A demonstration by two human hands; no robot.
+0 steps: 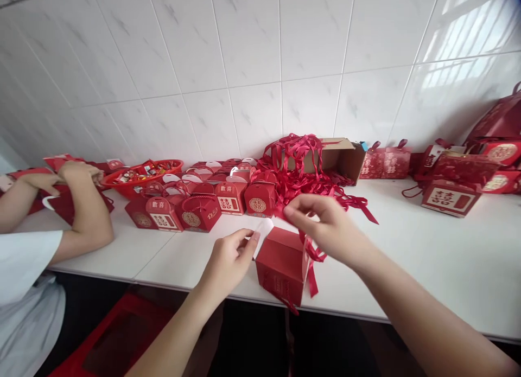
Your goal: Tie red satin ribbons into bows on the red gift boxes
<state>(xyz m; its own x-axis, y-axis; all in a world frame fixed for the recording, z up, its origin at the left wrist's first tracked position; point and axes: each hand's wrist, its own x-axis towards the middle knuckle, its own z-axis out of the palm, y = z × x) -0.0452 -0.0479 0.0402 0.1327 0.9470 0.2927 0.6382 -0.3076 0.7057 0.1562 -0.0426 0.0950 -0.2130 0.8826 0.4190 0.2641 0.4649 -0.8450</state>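
A red gift box (280, 257) stands near the table's front edge, its lid panels not fully closed and a twisted red cord hanging on its near side. My left hand (232, 257) pinches the white-backed flap (264, 237) at the box's left side between thumb and fingers. Above the box's right side, my right hand (319, 222) is closed in a pinch, with red ribbon at its fingertips. A loose red ribbon (312, 279) hangs down the box's right side. Behind my right hand lies a tangled heap of red ribbons (299, 154).
Several filled-out red gift boxes (199, 211) stand at the left. Beyond them is a red basket (122, 188) of wrapped sweets. A cardboard carton (350, 163) lies at the back by the tiled wall. More red boxes (451, 195) stand right. A co-worker's arms (87, 225) work at far left.
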